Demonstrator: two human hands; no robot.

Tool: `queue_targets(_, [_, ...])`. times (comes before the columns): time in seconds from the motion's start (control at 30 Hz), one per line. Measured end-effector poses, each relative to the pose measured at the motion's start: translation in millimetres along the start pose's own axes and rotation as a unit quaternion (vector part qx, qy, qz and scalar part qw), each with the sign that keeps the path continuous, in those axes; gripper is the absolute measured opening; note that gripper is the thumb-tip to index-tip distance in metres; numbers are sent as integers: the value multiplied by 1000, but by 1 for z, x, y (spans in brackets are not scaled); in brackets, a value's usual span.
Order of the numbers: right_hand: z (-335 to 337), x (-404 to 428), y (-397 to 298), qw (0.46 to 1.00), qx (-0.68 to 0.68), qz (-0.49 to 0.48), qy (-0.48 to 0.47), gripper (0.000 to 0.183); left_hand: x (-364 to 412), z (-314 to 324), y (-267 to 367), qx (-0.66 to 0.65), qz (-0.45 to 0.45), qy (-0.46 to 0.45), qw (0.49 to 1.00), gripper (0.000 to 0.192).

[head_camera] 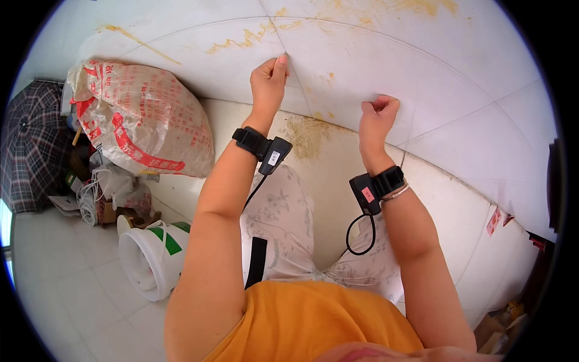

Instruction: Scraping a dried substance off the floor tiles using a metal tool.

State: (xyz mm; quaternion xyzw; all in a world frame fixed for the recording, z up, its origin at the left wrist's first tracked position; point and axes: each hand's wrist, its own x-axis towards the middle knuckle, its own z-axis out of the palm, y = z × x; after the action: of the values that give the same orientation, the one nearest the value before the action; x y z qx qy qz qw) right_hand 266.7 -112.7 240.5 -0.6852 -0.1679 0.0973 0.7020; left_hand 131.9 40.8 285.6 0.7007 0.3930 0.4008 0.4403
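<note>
My left hand [271, 83] is raised close to the pale tiled wall [334, 54], thumb pressed against curled fingers. My right hand [379, 120] is a little lower and to the right, also near the wall, its fingers curled in with the thumb beside them. No object shows in either hand, though the inside of the fingers is hidden. Black straps with small boxes and cables sit on both wrists. Yellow-brown stains mark the wall above my hands, and a brown stain [307, 138] spreads on the floor at the wall's foot between my forearms.
A stuffed woven plastic sack [149, 120] with red print leans at the wall on the left. Beside it are a plaid umbrella [27, 149], a coiled white cord [89, 199] and bags. A white plastic bucket [151, 262] lies tipped nearby. A cardboard box [491, 332] stands at lower right.
</note>
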Motion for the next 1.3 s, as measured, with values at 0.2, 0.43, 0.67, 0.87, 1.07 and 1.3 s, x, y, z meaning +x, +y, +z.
queue_targets(0.2, [-5, 0, 6, 998, -35, 6, -42, 25, -10, -12, -15, -120, -86, -228, 962, 27])
queue_targets(0.43, [6, -25, -1, 857, 33, 170, -485, 22, -24, 2, -2, -338, -170, -295, 877, 15])
queue_targets(0.67, [-21, -4, 6, 921, -224, -99, -302, 27, -37, -15, -38, -179, -182, -261, 931, 33])
queue_targets(0.87, [-40, 18, 30, 879, -353, -144, -286, 25, -46, -42, -112, -114, -232, -233, 937, 33])
queue_targets(1.07, [-28, 18, 20, 856, -396, -232, -236, 28, -45, -42, -159, 47, -68, -135, 987, 49])
queue_targets(1.3, [-22, 14, 22, 845, -402, -270, -228, 26, -9, -19, -113, 35, 11, -94, 995, 47])
